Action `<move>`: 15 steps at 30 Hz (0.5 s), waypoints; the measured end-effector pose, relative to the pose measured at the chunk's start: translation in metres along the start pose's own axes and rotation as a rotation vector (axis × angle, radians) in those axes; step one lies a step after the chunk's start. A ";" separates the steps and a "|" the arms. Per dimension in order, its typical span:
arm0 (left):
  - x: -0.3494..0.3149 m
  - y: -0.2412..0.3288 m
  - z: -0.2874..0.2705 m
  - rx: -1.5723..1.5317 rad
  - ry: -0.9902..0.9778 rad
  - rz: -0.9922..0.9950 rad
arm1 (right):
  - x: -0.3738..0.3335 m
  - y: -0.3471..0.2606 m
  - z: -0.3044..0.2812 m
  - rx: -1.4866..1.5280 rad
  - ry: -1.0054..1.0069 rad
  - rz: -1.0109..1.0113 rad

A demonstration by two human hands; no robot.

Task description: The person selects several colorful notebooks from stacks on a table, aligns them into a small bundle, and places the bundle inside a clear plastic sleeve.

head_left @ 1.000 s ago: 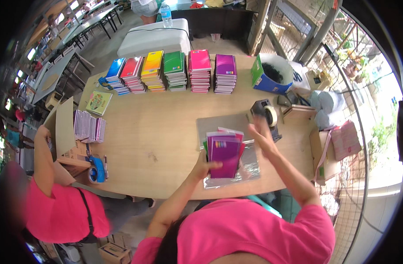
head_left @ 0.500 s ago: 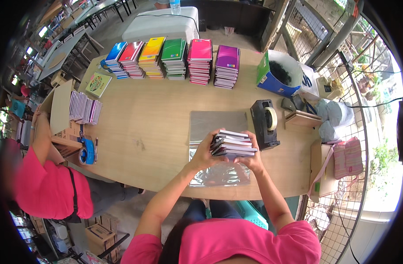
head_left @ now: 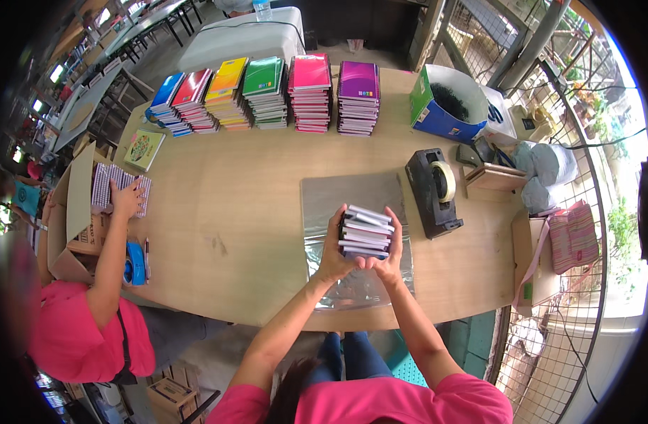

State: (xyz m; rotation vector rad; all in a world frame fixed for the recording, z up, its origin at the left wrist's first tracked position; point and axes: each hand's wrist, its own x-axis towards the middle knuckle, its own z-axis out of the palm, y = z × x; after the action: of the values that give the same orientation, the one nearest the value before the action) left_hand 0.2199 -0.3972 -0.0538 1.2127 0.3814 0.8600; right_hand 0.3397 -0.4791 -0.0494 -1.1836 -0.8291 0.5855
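Observation:
A small stack of notebooks (head_left: 366, 233) is held up over the table, its white page edges facing up. My left hand (head_left: 333, 253) presses on one side of it and my right hand (head_left: 390, 260) on the other, both closed around it with the thumbs close together at the near side. Beneath them lies a pile of clear plastic bags (head_left: 317, 198), glossy toward the front. To the right of the bags stands a black tape dispenser (head_left: 433, 198) with a roll of tape.
Stacks of blue, red, yellow, green, pink and purple notebooks (head_left: 359, 81) line the far edge. A co-worker's hand (head_left: 129, 198) touches spiral notebooks (head_left: 104, 180) beside an open carton (head_left: 76, 201). A blue tape dispenser (head_left: 134, 265) sits nearby. Far right stands a cut-open box (head_left: 437, 131).
The held stack has turned between my hands and its page edges now face up more squarely. The co-worker's hand has come onto the spiral notebooks at the left. The view has shifted slightly.

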 end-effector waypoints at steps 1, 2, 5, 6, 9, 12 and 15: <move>0.000 -0.009 -0.006 0.118 0.035 0.089 | 0.000 0.001 0.000 -0.020 0.011 -0.014; 0.000 -0.012 -0.009 0.133 0.038 0.101 | 0.000 0.001 0.001 -0.040 0.021 -0.027; 0.000 -0.006 -0.002 0.181 0.033 0.129 | -0.004 0.004 0.001 -0.107 0.011 -0.036; -0.001 -0.008 -0.007 0.251 0.075 0.173 | -0.009 0.004 0.002 -0.128 -0.007 -0.025; -0.002 -0.017 -0.022 0.285 0.105 0.181 | -0.015 0.003 0.012 -0.085 0.077 -0.071; -0.006 -0.017 -0.014 0.214 0.096 0.095 | -0.014 0.007 0.011 -0.091 0.077 -0.026; -0.006 -0.011 -0.004 0.223 0.132 0.158 | -0.016 0.004 0.016 -0.060 0.115 -0.026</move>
State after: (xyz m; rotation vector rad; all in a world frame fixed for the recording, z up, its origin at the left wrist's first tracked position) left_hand 0.2181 -0.4002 -0.0666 1.4092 0.5038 1.0584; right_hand 0.3176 -0.4819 -0.0551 -1.2476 -0.7672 0.4701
